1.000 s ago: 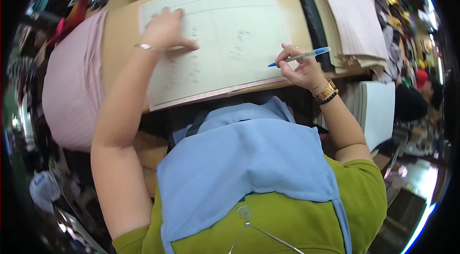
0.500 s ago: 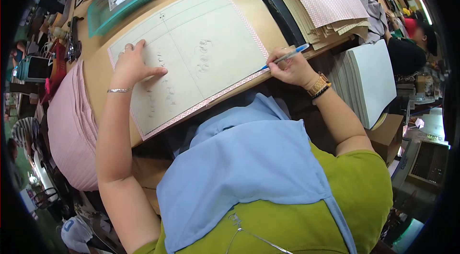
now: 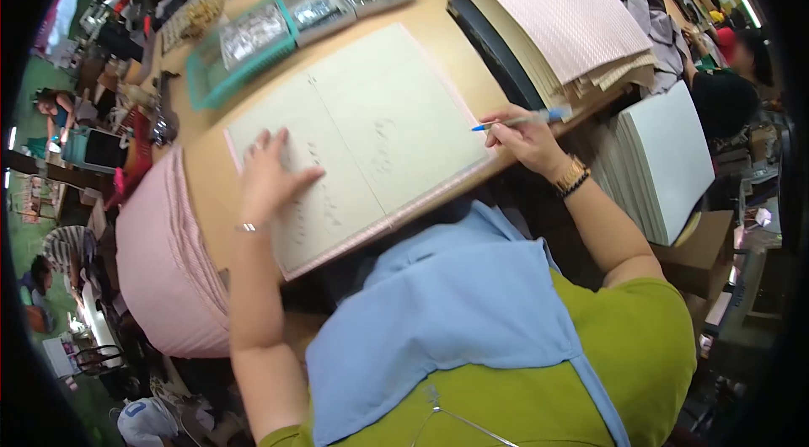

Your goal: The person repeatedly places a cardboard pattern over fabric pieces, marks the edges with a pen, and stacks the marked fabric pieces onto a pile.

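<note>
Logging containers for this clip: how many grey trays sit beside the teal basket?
2. The first tray is just right of the teal basket; the second tray is right of that. None seems hidden.

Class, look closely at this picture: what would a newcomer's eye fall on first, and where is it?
Probably the big pale sheet in the middle of the table, with the left hand spread on it and the right hand holding a blue-tipped pen by its right edge. Next might come the folded pink pile at the left and the teal basket beyond the sheet.
</note>
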### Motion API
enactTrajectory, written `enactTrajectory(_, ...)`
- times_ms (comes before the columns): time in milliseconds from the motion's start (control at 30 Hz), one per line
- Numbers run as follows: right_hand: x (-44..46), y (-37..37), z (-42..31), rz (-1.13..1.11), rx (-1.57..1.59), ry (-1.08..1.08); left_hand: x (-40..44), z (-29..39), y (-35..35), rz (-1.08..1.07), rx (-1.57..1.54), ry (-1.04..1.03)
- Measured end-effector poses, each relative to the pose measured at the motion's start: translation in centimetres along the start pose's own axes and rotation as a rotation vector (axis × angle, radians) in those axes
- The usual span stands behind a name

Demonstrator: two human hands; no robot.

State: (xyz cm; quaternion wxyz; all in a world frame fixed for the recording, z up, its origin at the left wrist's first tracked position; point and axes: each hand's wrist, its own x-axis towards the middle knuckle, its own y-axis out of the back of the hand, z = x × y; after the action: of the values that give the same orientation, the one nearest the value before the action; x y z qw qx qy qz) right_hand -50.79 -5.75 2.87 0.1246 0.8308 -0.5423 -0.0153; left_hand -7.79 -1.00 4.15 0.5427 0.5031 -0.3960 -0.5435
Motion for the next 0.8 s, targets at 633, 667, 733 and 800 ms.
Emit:
enactTrajectory(633,3.1,-4.5,2.2,0.105,-0.739,0.152,-6.9,-5.4,-0.6,0.245,-1.528,0.543)
enactTrajectory(667,3.4,-4.4,2.3,0.126,-0.707,0.132,-7.6,-5.2,-0.5,0.309,-1.579,0.51)
enactTrajectory(733,4.1,-4.5,1.1,0.196,-0.715,0.054,-9.1,-4.3,-0.1,0.449,-1.68,0.447)
enactTrajectory(800,4.6,-5.2,-0.3,0.233,-0.75,0.024,-11.6,-3.5,2.8,0.485,-1.819,0.359)
